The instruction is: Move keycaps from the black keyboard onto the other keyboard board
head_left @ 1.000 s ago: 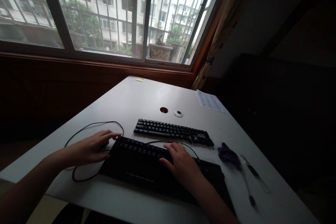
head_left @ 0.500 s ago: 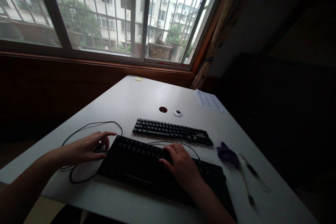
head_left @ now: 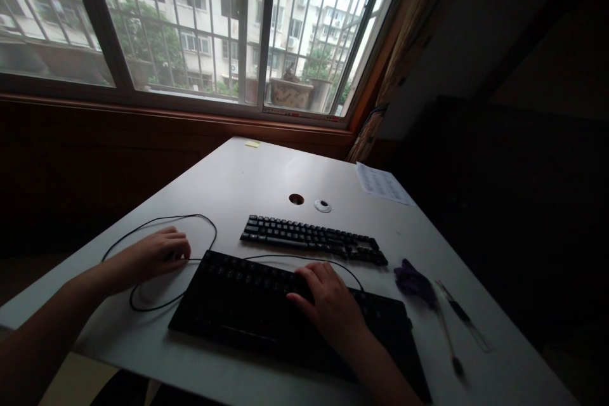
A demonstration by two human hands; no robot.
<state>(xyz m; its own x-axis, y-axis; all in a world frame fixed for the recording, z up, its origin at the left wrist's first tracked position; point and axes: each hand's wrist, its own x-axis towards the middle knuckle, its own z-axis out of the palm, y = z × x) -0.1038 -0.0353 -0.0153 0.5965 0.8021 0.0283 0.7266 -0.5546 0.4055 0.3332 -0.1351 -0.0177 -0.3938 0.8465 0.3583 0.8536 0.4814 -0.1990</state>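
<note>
A white, straight-edged desk (head_left: 214, 184) bore a long black rectangular keyboard (head_left: 247, 311) near its front edge. Behind this lay a narrower black block of keys (head_left: 309, 235), well apart from both hands. The person's right hand (head_left: 333, 301) rested on the keyboard, fingers loosely bent, thumb apart, grasping nothing. The left hand (head_left: 159, 250) was curled beside the keyboard's left end; whether it clasped the thin black cable (head_left: 190, 215) could not be told. A crumpled purple cloth (head_left: 415, 281) lay rightward, touching a slender dark-tipped brush (head_left: 445, 336).
</note>
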